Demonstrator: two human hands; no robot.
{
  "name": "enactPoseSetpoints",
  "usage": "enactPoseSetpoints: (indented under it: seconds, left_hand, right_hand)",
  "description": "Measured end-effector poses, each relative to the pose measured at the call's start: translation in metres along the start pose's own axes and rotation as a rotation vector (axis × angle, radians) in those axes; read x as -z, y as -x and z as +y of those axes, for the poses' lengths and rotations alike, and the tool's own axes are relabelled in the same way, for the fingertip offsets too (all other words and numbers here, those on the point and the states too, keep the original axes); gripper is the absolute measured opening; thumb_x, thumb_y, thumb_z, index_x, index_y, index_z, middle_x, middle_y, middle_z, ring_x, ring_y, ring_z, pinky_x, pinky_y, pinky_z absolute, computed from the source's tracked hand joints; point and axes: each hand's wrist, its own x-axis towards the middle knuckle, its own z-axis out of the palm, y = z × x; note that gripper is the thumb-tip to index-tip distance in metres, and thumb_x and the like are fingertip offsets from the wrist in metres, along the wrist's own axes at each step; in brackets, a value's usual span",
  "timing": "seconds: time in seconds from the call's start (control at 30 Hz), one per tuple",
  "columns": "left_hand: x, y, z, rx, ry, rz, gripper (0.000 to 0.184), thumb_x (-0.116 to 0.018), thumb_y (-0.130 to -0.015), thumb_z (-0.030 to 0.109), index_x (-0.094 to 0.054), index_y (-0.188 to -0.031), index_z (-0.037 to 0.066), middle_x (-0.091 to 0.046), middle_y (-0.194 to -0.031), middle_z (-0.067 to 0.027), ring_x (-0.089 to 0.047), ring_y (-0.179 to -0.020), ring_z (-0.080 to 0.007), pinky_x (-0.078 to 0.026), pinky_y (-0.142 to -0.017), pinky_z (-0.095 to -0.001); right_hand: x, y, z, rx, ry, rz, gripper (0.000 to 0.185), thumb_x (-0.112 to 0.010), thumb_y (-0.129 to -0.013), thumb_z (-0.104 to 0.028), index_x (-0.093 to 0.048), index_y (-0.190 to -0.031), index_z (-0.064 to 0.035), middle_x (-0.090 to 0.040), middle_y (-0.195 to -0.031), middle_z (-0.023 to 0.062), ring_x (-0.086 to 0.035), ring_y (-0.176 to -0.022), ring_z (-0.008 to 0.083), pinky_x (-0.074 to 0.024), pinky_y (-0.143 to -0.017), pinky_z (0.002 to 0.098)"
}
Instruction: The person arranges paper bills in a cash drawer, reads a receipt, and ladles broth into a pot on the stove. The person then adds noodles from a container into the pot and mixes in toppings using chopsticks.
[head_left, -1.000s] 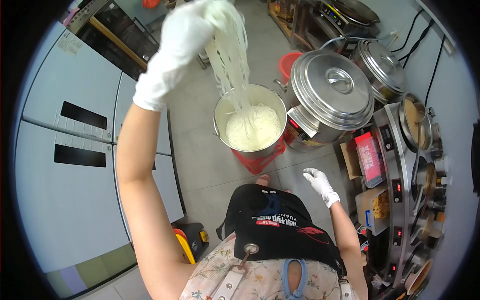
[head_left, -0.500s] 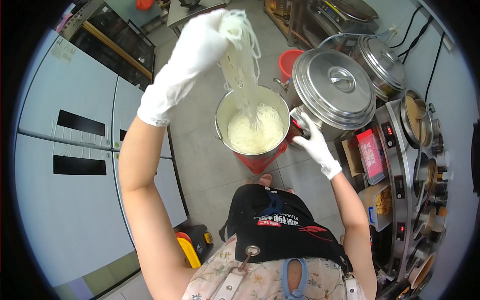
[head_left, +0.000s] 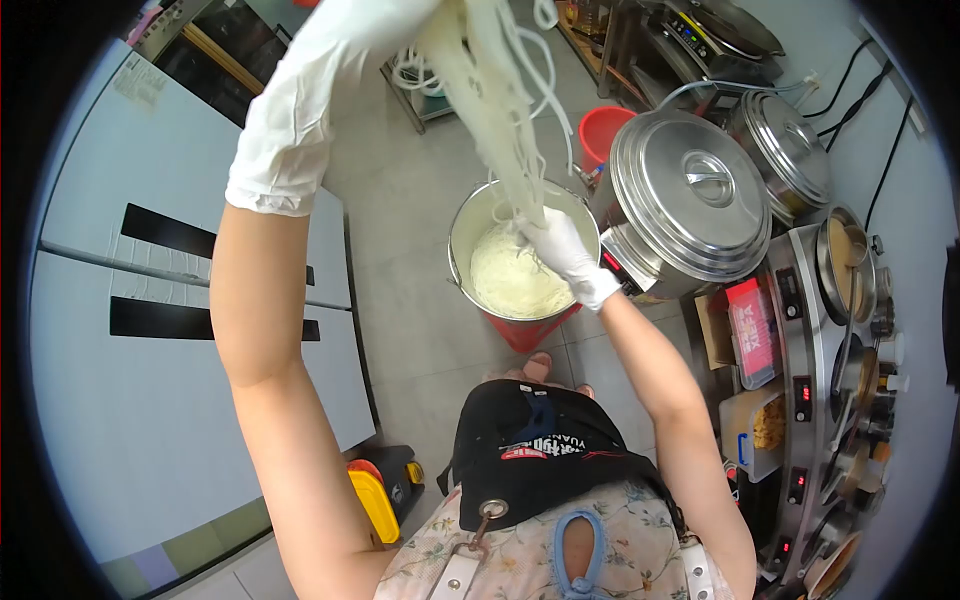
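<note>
White noodles point(head_left: 490, 110) hang in a long bundle from my gloved left hand point(head_left: 365, 35), which is raised at the top of the view and closed on them; its fingertips are partly cut off by the frame edge. Lower down, my gloved right hand point(head_left: 555, 243) is closed around the bottom of the hanging strands, just over the pot's opening. More noodles point(head_left: 515, 280) lie inside the open metal pot point(head_left: 462, 240). Beneath the pot is a red stool point(head_left: 525, 332).
A large lidded steel pot point(head_left: 690, 195) stands right of the open pot, with a red bucket point(head_left: 603, 130) behind. Along the right runs a counter point(head_left: 800, 380) with pans and containers. White cabinets point(head_left: 130, 400) line the left side.
My left hand has risen toward the top edge with the noodles. My right hand has moved from beside the large lidded pot to the hanging strands and closed on them.
</note>
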Motion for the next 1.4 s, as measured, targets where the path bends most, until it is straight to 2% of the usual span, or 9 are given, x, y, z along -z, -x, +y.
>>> enactPoseSetpoints:
  seconds: [0.07, 0.17, 0.43, 0.5, 0.63, 0.93, 1.17, 1.2, 1.4]
  left_hand:
    - [-0.027, 0.015, -0.01, 0.278, 0.162, -0.035, 0.034, -0.051, -0.093, 0.031, -0.069, -0.104, 0.004, -0.068, -0.084, -0.0053, -0.06, -0.07, -0.011, -0.047, -0.063, -0.0241]
    - [-0.081, 0.032, -0.063, 0.518, 0.362, -0.432, 0.034, -0.053, -0.094, 0.033, -0.072, -0.099, 0.005, -0.07, -0.086, -0.0043, -0.06, -0.076, -0.0114, -0.048, -0.075, -0.0264]
    - [-0.25, 0.123, -0.119, 0.608, 1.06, -0.42, 0.022, -0.057, -0.089, 0.018, -0.067, -0.1, 0.002, -0.066, -0.103, -0.0054, -0.059, -0.095, -0.0136, -0.046, -0.087, -0.0282]
    - [-0.258, 0.133, -0.117, 0.632, 1.267, -0.392, 0.025, -0.058, -0.089, 0.021, -0.065, -0.106, 0.003, -0.066, -0.102, -0.0042, -0.059, -0.094, -0.0132, -0.046, -0.086, -0.0284]
    - [-0.265, 0.139, -0.115, 0.548, 1.622, -0.316, 0.034, -0.066, -0.086, 0.022, -0.061, -0.115, 0.005, -0.065, -0.101, -0.0017, -0.059, -0.093, -0.0126, -0.047, -0.085, -0.0292]
    - [-0.232, 0.138, -0.114, 0.612, 0.98, -0.213, 0.034, -0.07, -0.078, 0.007, -0.063, -0.111, 0.001, -0.066, -0.104, -0.0043, -0.061, -0.093, -0.0127, -0.048, -0.085, -0.027]
    - [-0.199, 0.153, -0.113, 0.698, 0.931, -0.07, 0.036, -0.069, -0.079, 0.004, -0.061, -0.115, 0.0, -0.066, -0.106, -0.005, -0.061, -0.096, -0.0117, -0.05, -0.085, -0.0266]
    - [-0.198, 0.156, -0.112, 0.701, 0.93, -0.066, 0.036, -0.069, -0.079, 0.004, -0.061, -0.115, 0.0, -0.066, -0.106, -0.005, -0.061, -0.096, -0.0117, -0.05, -0.085, -0.0266]
    - [-0.204, 0.181, -0.124, 0.79, 1.02, 0.003, 0.04, -0.069, -0.08, 0.002, -0.057, -0.119, 0.0, -0.064, -0.112, -0.005, -0.06, -0.1, -0.0122, -0.05, -0.086, -0.0272]
  right_hand:
    - [0.027, -0.006, 0.024, 0.072, 0.663, -0.054, 0.024, -0.054, -0.083, -0.013, -0.064, -0.1, -0.0009, -0.067, -0.09, 0.02, -0.063, -0.088, 0.0311, -0.0473, -0.076, 0.0396]
    - [0.042, 0.004, 0.003, 0.135, 0.939, -0.079, 0.028, -0.052, -0.079, -0.014, -0.067, -0.1, -0.0036, -0.065, -0.089, 0.0218, -0.061, -0.084, 0.0395, -0.047, -0.077, 0.044]
    - [0.031, -0.026, -0.038, -0.131, 0.647, -0.144, 0.03, -0.054, -0.082, -0.021, -0.066, -0.096, 0.0029, -0.066, -0.084, 0.024, -0.065, -0.086, 0.0361, -0.0484, -0.077, 0.0416]
    - [0.033, -0.039, -0.039, -0.17, 0.594, -0.119, 0.023, -0.059, -0.086, -0.017, -0.066, -0.094, 0.0044, -0.065, -0.076, 0.0127, -0.063, -0.073, 0.0189, -0.049, -0.07, 0.0331]
    - [0.031, -0.053, -0.043, -0.308, 0.253, -0.042, 0.016, -0.063, -0.082, -0.014, -0.066, -0.084, 0.0014, -0.064, -0.074, 0.0083, -0.06, -0.067, 0.0132, -0.048, -0.062, 0.0274]
    - [0.048, -0.066, -0.012, -0.129, 0.011, -0.172, 0.013, -0.067, -0.079, -0.007, -0.066, -0.089, 0.0019, -0.066, -0.083, 0.0048, -0.06, -0.078, 0.011, -0.048, -0.075, 0.0251]
    - [0.052, -0.123, 0.199, -0.307, 1.022, 0.118, 0.018, -0.058, -0.075, -0.01, -0.072, -0.086, -0.0062, -0.067, -0.088, 0.0212, -0.066, -0.088, 0.0369, -0.051, -0.08, 0.042]
    - [0.045, -0.126, 0.201, -0.419, 1.098, 0.008, 0.026, -0.053, -0.083, -0.012, -0.07, -0.1, -0.0035, -0.065, -0.106, 0.0214, -0.063, -0.102, 0.0363, -0.0505, -0.087, 0.0437]
    - [0.012, -0.144, 0.303, -0.48, 1.248, 0.107, 0.025, -0.054, -0.083, -0.011, -0.072, -0.1, -0.004, -0.066, -0.107, 0.0206, -0.066, -0.1, 0.031, -0.052, -0.086, 0.0406]
